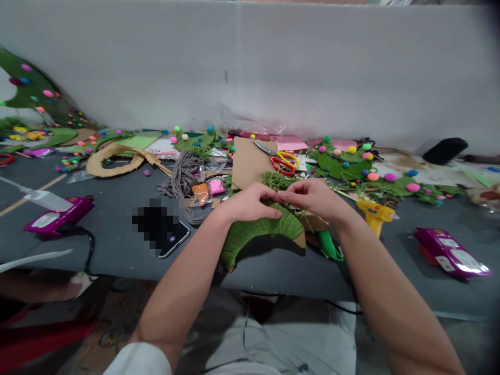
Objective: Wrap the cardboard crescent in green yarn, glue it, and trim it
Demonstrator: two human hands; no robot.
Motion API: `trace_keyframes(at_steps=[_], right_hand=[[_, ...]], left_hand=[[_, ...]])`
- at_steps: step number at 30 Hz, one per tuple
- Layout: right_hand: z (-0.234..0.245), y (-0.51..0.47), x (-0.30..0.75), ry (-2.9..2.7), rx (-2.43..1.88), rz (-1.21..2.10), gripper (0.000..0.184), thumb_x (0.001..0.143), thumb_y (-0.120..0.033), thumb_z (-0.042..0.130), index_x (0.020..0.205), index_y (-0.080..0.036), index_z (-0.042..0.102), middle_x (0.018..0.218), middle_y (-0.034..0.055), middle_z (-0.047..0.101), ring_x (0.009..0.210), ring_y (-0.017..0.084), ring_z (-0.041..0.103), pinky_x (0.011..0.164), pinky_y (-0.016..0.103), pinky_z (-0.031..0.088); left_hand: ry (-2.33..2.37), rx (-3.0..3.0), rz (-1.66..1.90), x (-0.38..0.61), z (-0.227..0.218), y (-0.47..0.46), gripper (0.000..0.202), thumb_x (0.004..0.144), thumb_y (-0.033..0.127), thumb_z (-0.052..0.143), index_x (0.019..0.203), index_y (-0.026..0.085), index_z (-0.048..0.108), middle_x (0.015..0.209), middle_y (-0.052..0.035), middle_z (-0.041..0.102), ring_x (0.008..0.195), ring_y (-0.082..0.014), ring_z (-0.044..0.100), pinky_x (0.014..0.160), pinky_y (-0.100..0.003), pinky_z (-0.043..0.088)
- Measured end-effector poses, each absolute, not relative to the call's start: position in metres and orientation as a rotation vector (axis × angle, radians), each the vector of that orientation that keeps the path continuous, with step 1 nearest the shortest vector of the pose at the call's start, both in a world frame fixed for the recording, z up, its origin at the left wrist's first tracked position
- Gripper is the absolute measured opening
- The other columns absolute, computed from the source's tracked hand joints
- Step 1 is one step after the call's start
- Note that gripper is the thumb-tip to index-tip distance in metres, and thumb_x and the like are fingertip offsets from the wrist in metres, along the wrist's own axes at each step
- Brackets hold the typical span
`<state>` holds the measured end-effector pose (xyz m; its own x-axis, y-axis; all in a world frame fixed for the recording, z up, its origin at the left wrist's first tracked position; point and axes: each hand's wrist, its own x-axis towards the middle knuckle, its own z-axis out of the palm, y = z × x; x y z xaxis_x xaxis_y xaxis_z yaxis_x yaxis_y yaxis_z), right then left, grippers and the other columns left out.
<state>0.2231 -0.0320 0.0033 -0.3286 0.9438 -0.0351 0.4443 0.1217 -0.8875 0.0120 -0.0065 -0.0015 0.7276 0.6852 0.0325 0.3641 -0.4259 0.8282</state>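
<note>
— How do our hands stand?

— Our left hand [253, 204] is half curled at the upper edge of the green crescent [255, 227], its thumb against the yarn-covered face; how firmly it grips, we cannot tell. Our right hand [312, 199] has thumb and fingertips drawn together in a pinch, close by the left fingertips. Whether a strand sits between them, we cannot tell.

— And the crescent?

— Right in front of us, near the front edge of the grey table [117, 255].

— How much of it is done?

— Most of the visible face is wrapped in green yarn, we judge. Bare brown cardboard shows at the right-hand tip, so that bit looks unfinished. We see no pom-poms on it, unlike the decorated crescent [344, 166] farther back.

— What lies beyond?

— Loose green yarn [278, 180] just past our fingers, then scissors [277, 154] partly over a cardboard sheet [248, 164]. We have a yellow glue gun [375, 214] to the right and a phone [177, 239] to the left.

— Can we read any writing?

— None. The right purple box [453, 252] has pale panels, but any print is too blurred for us. The white paper [164, 146] at the back seems faintly marked, too small to make out.
</note>
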Motion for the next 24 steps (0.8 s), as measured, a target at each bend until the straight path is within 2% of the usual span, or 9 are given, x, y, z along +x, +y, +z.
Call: trace_keyframes(at_steps=[5,8,11,18,24], right_hand=[[0.006,-0.041,0.214,-1.895,-1.342,0.95,0.039,0.083,-0.052,0.066,0.076,-0.014,0.071,0.06,0.0011,0.059,0.053,0.011,0.047,0.049,0.024,0.032],[0.008,-0.05,0.205,-1.946,-1.32,0.651,0.029,0.09,-0.041,0.06,0.085,-0.015,0.072,0.067,0.0031,0.066,0.059,0.014,0.054,0.055,0.026,0.038],[0.005,-0.055,0.197,-1.944,-1.325,0.378,0.021,0.092,-0.033,0.056,0.09,-0.017,0.07,0.074,0.0034,0.07,0.063,0.015,0.058,0.061,0.028,0.041],[-0.004,-0.052,0.191,-1.822,-1.313,0.367,0.022,0.092,-0.036,0.057,0.086,-0.018,0.068,0.075,0.004,0.07,0.064,0.017,0.061,0.06,0.028,0.043],[-0.001,-0.06,0.184,-1.96,-1.395,0.111,0.018,0.092,-0.033,0.057,0.083,-0.02,0.066,0.076,0.0043,0.07,0.066,0.017,0.061,0.062,0.029,0.039]], left_hand=[[0.876,1.94,0.629,0.011,-0.005,-0.002,0.028,0.076,0.033,0.071,0.099,0.016,0.074,0.092,-0.0043,0.073,0.084,-0.0201,0.065,0.073,-0.031,0.049],[0.978,1.826,0.866,0.01,-0.005,0.0,0.029,0.075,0.032,0.074,0.099,0.016,0.073,0.097,-0.0067,0.074,0.088,-0.0204,0.067,0.08,-0.033,0.051],[0.994,1.728,1.007,0.01,-0.004,0.001,0.025,0.076,0.031,0.073,0.096,0.017,0.074,0.094,-0.0062,0.075,0.086,-0.0194,0.067,0.08,-0.034,0.053],[0.895,1.609,1.148,0.011,-0.007,0.004,0.032,0.079,0.036,0.073,0.104,0.016,0.073,0.105,-0.0084,0.075,0.091,-0.0195,0.068,0.081,-0.031,0.054],[0.949,1.618,1.262,0.015,-0.011,0.003,0.031,0.075,0.04,0.076,0.096,0.017,0.076,0.095,-0.0066,0.076,0.086,-0.0198,0.068,0.075,-0.03,0.054]])
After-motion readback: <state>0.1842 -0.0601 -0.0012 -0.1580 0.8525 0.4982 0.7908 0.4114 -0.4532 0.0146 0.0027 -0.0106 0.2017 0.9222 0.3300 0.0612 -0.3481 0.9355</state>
